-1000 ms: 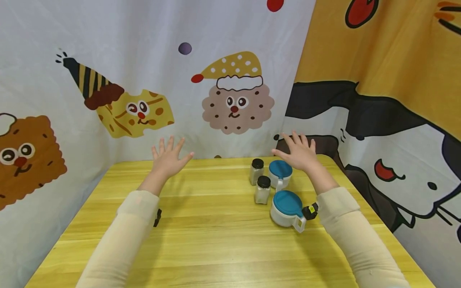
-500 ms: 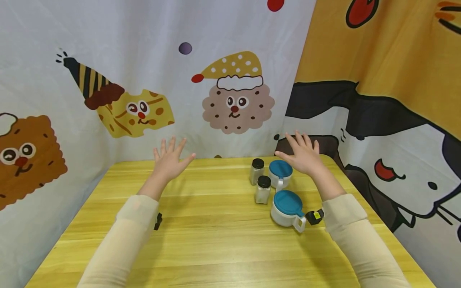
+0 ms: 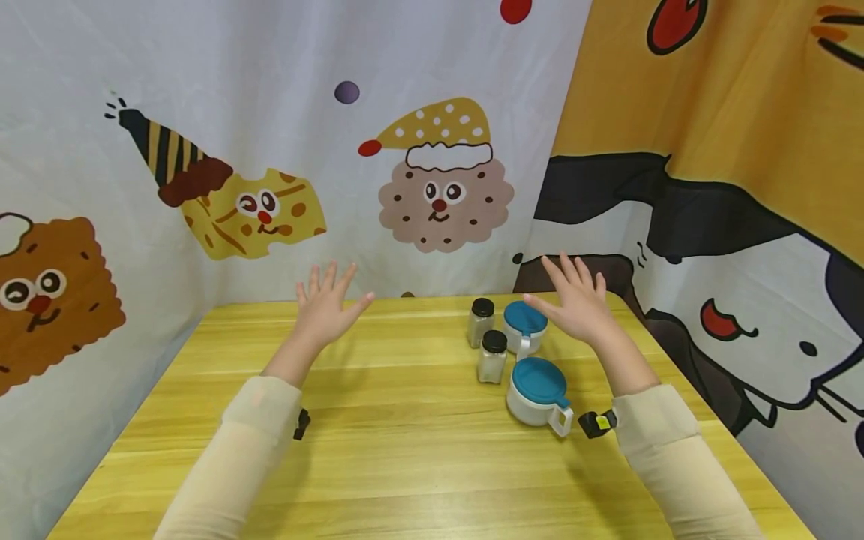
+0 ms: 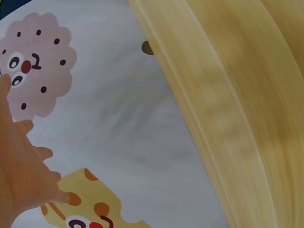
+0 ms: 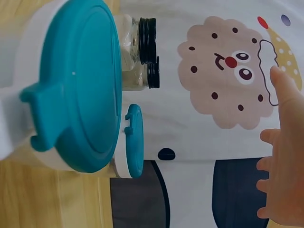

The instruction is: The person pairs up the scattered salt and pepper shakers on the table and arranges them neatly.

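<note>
My left hand (image 3: 326, 311) hovers with spread fingers over the table's left-centre, holding nothing. Likewise spread and holding nothing, my right hand (image 3: 577, 306) is raised near two white lidded pots with blue-teal lids and side handles. The far pot (image 3: 525, 334) is nearest to it; the near pot (image 3: 538, 394) stands in front, its lid (image 5: 88, 85) large in the right wrist view. Left of the pots stand two small clear jars with black lids, a back jar (image 3: 481, 326) and a front jar (image 3: 491, 364). What the jars contain is unclear.
All the containers stand upright on a wood-grain table (image 3: 391, 465), grouped right of centre. A printed cartoon curtain (image 3: 283, 127) hangs along the table's far edge and sides. Small black cameras sit at the left wrist (image 3: 302, 424) and right wrist (image 3: 597, 424).
Both hands have drifted slightly to the right and back toward the body, fingers still spread. The pots and jars have stayed in place.
</note>
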Demonstrator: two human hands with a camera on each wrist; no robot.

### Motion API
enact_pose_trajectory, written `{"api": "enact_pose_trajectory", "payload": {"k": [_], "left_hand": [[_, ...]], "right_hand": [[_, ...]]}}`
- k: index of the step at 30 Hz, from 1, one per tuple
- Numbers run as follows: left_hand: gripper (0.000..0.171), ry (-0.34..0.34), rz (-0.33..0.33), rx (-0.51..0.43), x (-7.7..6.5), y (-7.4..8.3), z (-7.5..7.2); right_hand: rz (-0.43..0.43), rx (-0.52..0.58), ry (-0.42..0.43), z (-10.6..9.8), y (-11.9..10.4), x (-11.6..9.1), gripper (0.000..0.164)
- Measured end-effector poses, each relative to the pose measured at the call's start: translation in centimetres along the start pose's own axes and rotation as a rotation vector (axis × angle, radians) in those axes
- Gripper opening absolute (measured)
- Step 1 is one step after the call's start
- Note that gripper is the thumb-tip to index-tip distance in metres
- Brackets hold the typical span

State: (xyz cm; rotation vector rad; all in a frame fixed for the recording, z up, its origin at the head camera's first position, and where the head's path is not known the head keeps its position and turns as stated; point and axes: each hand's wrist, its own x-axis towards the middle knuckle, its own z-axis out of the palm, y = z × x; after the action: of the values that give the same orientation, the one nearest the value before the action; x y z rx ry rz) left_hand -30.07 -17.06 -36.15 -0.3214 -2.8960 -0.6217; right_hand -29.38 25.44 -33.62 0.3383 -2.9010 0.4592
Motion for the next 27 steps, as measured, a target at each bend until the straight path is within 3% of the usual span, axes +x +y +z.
{"api": "enact_pose_trajectory", "payload": {"k": [14, 27], "left_hand": [[0.077, 0.041, 0.024, -0.039, -0.7, 0.7, 0.8], [0.077, 0.081, 0.068, -0.082, -1.4, 2.4, 1.6]], "right_hand": [[-0.021, 0.06, 0.062, 0.2, 0.3, -2.5, 0.087], [-0.017, 0.104, 0.096, 0.8, 0.9, -4.6, 0.087]]}}
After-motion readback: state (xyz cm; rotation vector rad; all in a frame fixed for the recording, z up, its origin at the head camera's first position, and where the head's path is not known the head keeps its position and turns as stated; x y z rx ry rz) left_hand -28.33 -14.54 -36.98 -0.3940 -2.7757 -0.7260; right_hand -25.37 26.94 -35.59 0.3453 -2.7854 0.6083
